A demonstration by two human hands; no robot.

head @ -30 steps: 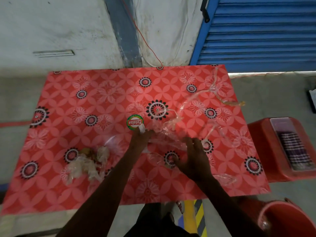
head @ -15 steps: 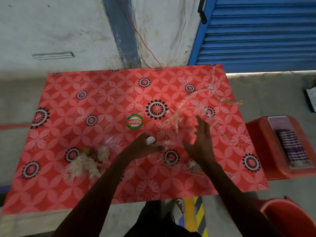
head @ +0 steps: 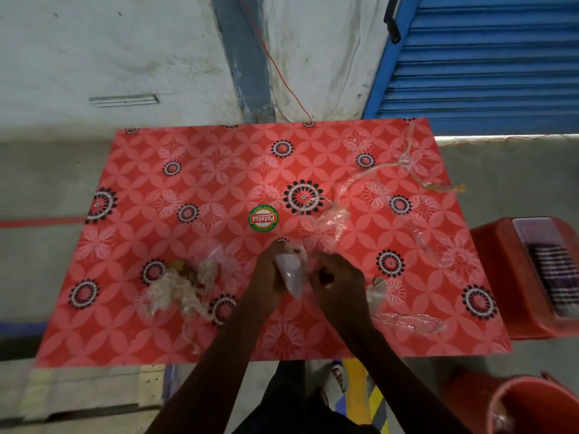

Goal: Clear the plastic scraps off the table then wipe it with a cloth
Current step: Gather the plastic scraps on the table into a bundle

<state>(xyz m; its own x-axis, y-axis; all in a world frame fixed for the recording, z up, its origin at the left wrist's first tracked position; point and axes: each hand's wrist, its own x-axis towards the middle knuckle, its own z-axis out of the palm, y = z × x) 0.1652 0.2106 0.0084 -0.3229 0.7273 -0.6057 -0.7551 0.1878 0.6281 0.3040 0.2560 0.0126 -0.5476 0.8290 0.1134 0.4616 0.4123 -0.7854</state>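
- We have a crumpled wad of clear plastic scrap (head: 289, 272) pinched in our left hand (head: 266, 277), fingers closed round it, just above the red flower-patterned table (head: 188, 183) near its front middle.
- Our right hand (head: 336, 283) is curled beside it; whether it grips plastic we cannot tell.
- Loose clear strips (head: 404, 164) lie far right, a whitish heap (head: 175, 286) left.
- We should gather outward, pressing each piece into the wad before reaching further.
- The red bucket (head: 532, 405) waits lower right.
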